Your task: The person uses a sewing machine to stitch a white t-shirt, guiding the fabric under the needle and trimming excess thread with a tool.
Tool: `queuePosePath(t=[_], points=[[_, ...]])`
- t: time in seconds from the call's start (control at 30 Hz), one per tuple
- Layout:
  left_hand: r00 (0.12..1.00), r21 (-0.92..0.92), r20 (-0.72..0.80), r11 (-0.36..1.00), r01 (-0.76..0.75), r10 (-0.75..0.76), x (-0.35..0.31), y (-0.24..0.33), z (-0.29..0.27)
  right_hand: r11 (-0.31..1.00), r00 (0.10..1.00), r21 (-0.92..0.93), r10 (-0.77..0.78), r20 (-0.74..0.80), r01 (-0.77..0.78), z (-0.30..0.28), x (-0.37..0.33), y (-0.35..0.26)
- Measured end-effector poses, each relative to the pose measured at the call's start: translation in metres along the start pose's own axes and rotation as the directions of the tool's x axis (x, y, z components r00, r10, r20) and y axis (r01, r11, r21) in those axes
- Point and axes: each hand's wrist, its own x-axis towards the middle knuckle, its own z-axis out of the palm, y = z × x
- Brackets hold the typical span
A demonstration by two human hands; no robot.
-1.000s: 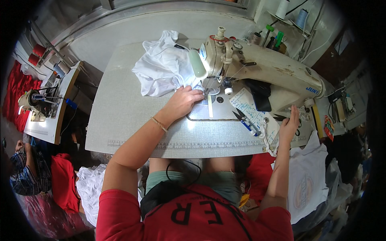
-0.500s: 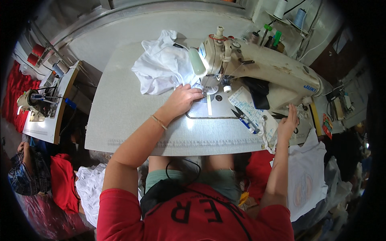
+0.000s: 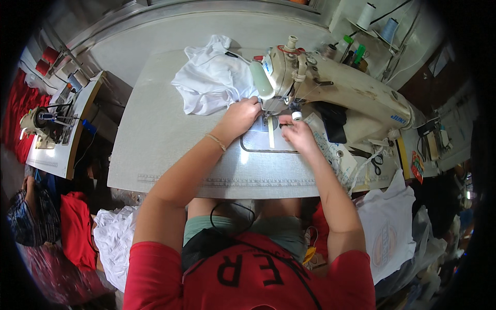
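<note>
A white shirt (image 3: 209, 85) lies bunched on the sewing machine table (image 3: 170, 150), a small dark label near its far edge. My left hand (image 3: 244, 118) pinches its near edge beside the needle area of the industrial sewing machine (image 3: 330, 82). My right hand (image 3: 299, 135) is just right of the needle, over the metal plate, its fingers curled together. Whatever they hold, if anything, is too small and blurred to make out. A pale yellow strip (image 3: 271, 133) runs along the plate between my hands. Black-handled scissors (image 3: 376, 161) rest to the right of my right forearm.
A dark phone (image 3: 336, 129) and a written paper (image 3: 330, 147) lie under the machine arm. Thread cones (image 3: 366, 15) stand at the back right. Another sewing machine (image 3: 41, 124) is at far left, with a person's arm (image 3: 31, 194) below it. White cloth (image 3: 387, 222) hangs at right.
My right hand has moved left from the scissors to the needle area, and its fingers have curled. My left hand stays on the shirt, a little farther away. The blue-handled snips are no longer visible.
</note>
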Motion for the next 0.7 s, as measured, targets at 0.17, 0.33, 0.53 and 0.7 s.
queuePosePath(t=[0.17,0.33,0.53,0.7], points=[[0.95,-0.029,-0.23,0.977,0.209,-0.21,0.018,-0.004,0.018,0.969,0.992,0.215,0.127,-0.009,-0.122,0.006,0.044,0.005],[0.872,-0.211,-0.366,0.941,0.263,-0.326,0.03,-0.011,0.025,0.833,0.965,0.49,0.19,0.181,-0.256,0.012,0.072,0.014],[0.841,-0.672,0.523,0.539,0.508,-0.141,0.016,-0.033,-0.028,0.652,0.99,0.75,0.139,0.025,-0.111,0.023,0.079,0.031],[0.778,-0.551,0.581,0.586,0.594,-0.241,-0.018,-0.052,-0.055,0.661,0.998,0.75,0.068,-0.02,-0.029,0.031,0.077,0.038]])
